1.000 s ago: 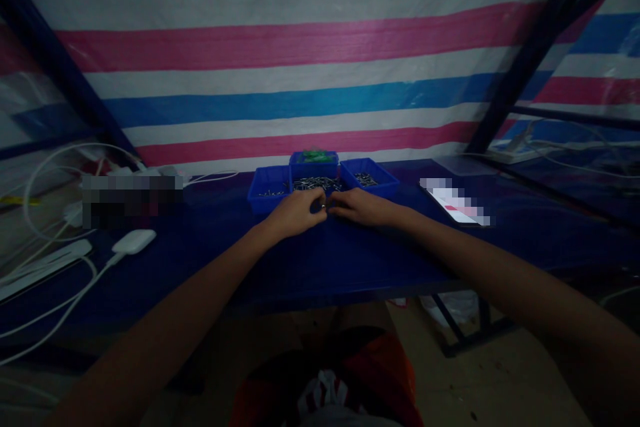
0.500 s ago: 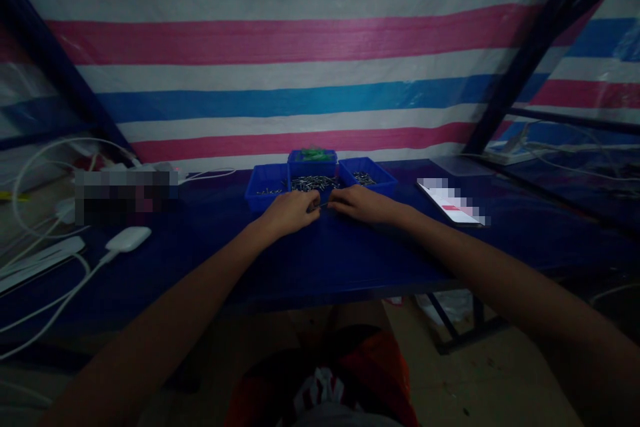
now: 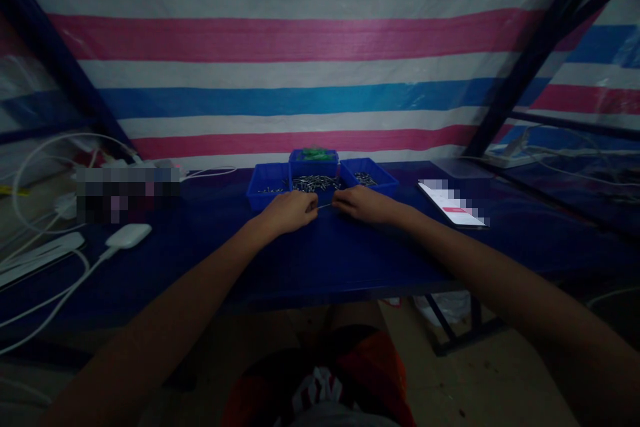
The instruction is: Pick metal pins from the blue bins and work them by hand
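Observation:
My left hand (image 3: 293,210) and my right hand (image 3: 361,203) are both closed in a pinch just above the blue table, in front of the bins. Between their fingertips runs a thin metal rod (image 3: 325,205); its ends are hidden in the fingers and its exact kind is too small to make out. Behind the hands, a middle blue bin holds a heap of small shiny metal pieces (image 3: 316,183). The left blue bin (image 3: 260,199) has a few small metal pieces, and the right blue bin (image 3: 383,177) has several more.
A further blue bin (image 3: 300,163) with green items (image 3: 314,154) stands at the back. To the right lies a phone (image 3: 463,216) with a lit screen. A white charger (image 3: 129,235), cables and a blurred-out area occupy the left. Striped sheeting (image 3: 310,73) hangs behind the table (image 3: 320,267).
My right hand has shifted slightly to the right, so the gap between the fingertips is wider and more of the thin rod shows. My left hand stays nearly in place.

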`<state>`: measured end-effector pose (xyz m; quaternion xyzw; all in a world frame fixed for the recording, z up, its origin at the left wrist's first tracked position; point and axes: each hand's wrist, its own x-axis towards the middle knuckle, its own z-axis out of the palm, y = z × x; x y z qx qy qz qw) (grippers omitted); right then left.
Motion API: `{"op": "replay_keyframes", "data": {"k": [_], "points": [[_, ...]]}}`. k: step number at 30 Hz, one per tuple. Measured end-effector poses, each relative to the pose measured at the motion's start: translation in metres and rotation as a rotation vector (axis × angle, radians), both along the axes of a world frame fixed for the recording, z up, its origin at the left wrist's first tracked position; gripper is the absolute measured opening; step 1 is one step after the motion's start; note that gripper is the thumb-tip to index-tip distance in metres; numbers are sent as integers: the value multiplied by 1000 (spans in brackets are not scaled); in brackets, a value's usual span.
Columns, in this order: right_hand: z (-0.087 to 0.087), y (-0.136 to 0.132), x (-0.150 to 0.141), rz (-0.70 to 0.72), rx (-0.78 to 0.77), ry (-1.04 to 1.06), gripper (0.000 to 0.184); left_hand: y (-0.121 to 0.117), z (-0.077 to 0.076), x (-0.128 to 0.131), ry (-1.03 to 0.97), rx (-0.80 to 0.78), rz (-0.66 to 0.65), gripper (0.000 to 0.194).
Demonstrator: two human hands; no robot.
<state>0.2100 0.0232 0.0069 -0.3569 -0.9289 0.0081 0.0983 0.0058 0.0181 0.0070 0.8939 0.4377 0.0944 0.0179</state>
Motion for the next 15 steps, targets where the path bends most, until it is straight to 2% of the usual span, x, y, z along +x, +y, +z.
{"op": "replay_keyframes", "data": {"k": [7, 10, 13, 15], "points": [[-5, 4, 1, 33, 2, -21, 21, -1, 0, 0, 0, 3, -33, 15], [0, 2, -2, 22, -5, -51, 20, 1, -1, 0, 4, 8, -56, 14], [15, -18, 1, -77, -6, -106, 20, 1, -1, -1, 10, 10, -68, 13], [25, -43, 14, -224, 57, -44, 27, 1, -1, -2, 13, 10, -71, 13]]}}
